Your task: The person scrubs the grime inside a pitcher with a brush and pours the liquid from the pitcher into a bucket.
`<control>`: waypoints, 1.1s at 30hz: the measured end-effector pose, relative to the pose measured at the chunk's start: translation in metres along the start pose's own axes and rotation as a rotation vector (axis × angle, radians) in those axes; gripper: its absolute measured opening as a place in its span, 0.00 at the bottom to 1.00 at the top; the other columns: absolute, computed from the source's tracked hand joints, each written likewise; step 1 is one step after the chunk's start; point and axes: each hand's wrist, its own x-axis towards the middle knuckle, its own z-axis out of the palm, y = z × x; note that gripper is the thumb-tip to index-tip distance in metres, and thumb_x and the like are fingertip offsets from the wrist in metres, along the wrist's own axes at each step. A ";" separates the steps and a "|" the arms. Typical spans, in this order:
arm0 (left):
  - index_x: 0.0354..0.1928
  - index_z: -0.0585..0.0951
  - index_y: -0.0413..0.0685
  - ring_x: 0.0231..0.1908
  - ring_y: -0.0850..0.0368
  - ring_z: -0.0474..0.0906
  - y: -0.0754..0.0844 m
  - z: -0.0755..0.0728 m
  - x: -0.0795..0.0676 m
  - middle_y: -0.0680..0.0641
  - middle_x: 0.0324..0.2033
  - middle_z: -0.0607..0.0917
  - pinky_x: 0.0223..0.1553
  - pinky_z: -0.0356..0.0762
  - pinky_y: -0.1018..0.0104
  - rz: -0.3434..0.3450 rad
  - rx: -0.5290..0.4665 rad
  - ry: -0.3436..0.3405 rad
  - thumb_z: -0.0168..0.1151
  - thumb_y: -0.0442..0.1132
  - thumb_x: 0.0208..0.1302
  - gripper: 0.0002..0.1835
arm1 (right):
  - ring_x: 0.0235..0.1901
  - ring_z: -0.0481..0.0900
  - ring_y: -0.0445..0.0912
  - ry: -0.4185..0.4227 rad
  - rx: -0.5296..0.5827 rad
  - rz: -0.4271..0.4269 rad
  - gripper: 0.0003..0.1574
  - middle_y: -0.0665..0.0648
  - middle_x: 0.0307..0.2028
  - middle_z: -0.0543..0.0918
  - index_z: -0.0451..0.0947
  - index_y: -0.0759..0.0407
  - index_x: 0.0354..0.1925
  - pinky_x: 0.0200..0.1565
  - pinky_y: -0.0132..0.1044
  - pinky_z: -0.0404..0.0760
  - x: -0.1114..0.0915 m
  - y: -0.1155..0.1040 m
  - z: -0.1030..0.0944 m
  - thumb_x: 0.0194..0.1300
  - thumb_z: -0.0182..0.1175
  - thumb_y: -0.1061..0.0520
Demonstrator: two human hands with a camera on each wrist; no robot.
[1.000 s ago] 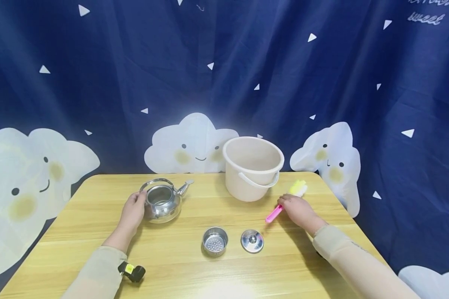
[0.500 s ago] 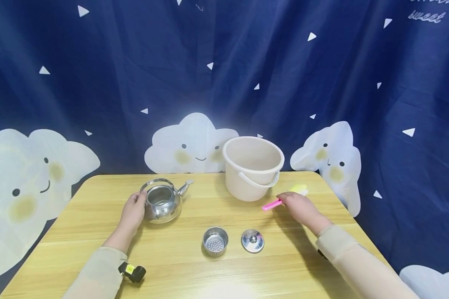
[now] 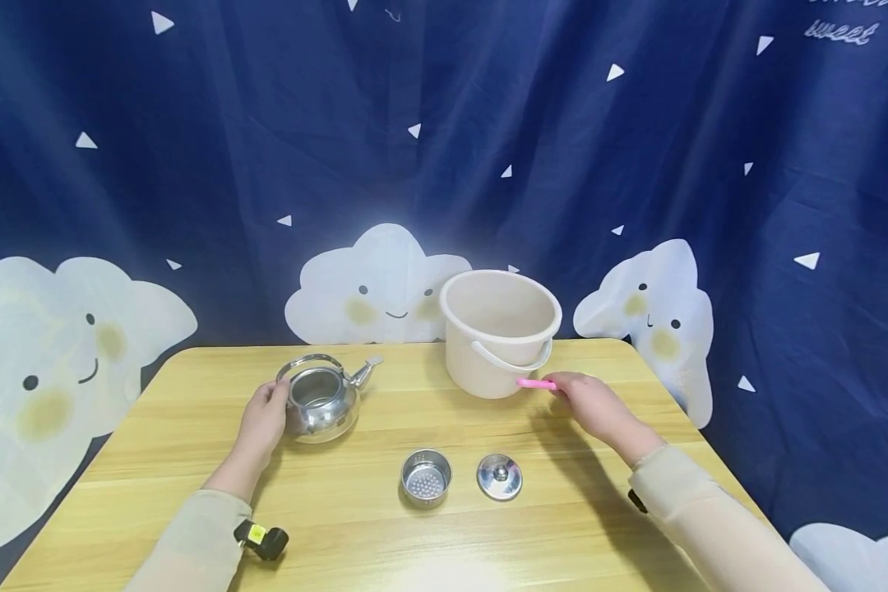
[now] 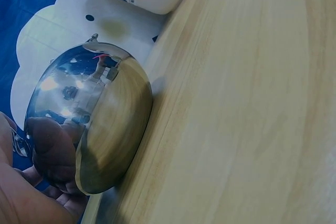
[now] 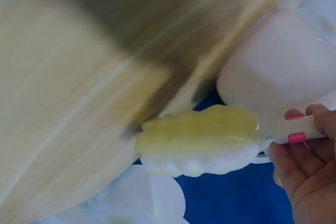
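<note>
My left hand (image 3: 262, 411) grips the steel kettle (image 3: 324, 418) at its left side, by the handle base. The kettle stands lidless on the table, its spout pointing right; in the left wrist view its shiny body (image 4: 100, 114) mirrors the fingers. My right hand (image 3: 595, 404) holds a sponge brush by its pink and white handle (image 3: 536, 383), raised above the table just right of the bucket. The brush's yellow and white sponge head (image 5: 199, 137) shows in the right wrist view, while the hand hides it in the head view.
A pale plastic bucket (image 3: 481, 366) with a hanging handle stands at the back of the wooden table (image 3: 370, 526). Toward the front lie a perforated steel strainer cup (image 3: 425, 478) and a small round lid (image 3: 499, 477). A dark blue curtain (image 3: 266, 123) hangs behind the table.
My right hand has lifted the sponge brush and turned it, so the pink handle now points left toward the bucket. My left hand and the kettle have stayed in place.
</note>
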 end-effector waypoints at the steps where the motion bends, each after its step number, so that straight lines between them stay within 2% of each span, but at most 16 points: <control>1: 0.73 0.59 0.35 0.74 0.33 0.49 0.000 0.000 0.000 0.31 0.72 0.61 0.74 0.47 0.38 0.001 0.000 0.000 0.33 0.62 0.78 0.39 | 0.35 0.85 0.51 0.003 0.001 0.000 0.11 0.53 0.35 0.87 0.83 0.57 0.41 0.41 0.49 0.85 0.000 -0.001 -0.002 0.63 0.63 0.70; 9: 0.72 0.59 0.34 0.74 0.32 0.50 0.000 0.000 0.000 0.31 0.72 0.61 0.74 0.47 0.39 0.006 -0.003 0.012 0.33 0.61 0.78 0.39 | 0.28 0.80 0.48 0.015 0.012 0.015 0.04 0.50 0.26 0.80 0.80 0.60 0.36 0.36 0.48 0.83 0.005 -0.009 -0.014 0.66 0.62 0.68; 13: 0.72 0.60 0.33 0.74 0.32 0.51 0.000 0.000 0.000 0.31 0.71 0.62 0.74 0.48 0.39 0.008 -0.005 0.023 0.33 0.61 0.78 0.39 | 0.25 0.75 0.45 0.024 0.035 0.018 0.08 0.48 0.23 0.76 0.77 0.58 0.32 0.31 0.45 0.79 0.006 -0.014 -0.020 0.67 0.62 0.67; 17: 0.72 0.60 0.33 0.73 0.32 0.51 0.001 0.000 0.000 0.31 0.71 0.62 0.73 0.48 0.38 0.009 -0.006 0.021 0.33 0.61 0.78 0.38 | 0.23 0.72 0.44 0.015 0.059 0.032 0.08 0.47 0.21 0.74 0.76 0.58 0.31 0.29 0.42 0.76 0.007 -0.018 -0.023 0.68 0.62 0.66; 28: 0.73 0.59 0.33 0.74 0.32 0.50 -0.001 0.001 0.000 0.31 0.72 0.61 0.73 0.48 0.38 0.000 -0.013 0.004 0.33 0.62 0.78 0.40 | 0.23 0.72 0.42 0.007 0.103 0.033 0.07 0.46 0.21 0.75 0.78 0.57 0.31 0.28 0.39 0.74 0.010 -0.024 -0.031 0.68 0.63 0.65; 33: 0.72 0.59 0.34 0.73 0.32 0.51 -0.001 0.000 0.001 0.31 0.71 0.61 0.73 0.49 0.38 0.002 -0.015 0.009 0.33 0.62 0.78 0.39 | 0.24 0.74 0.41 0.011 0.132 0.025 0.02 0.50 0.25 0.82 0.82 0.60 0.37 0.29 0.40 0.77 0.014 -0.031 -0.038 0.68 0.63 0.64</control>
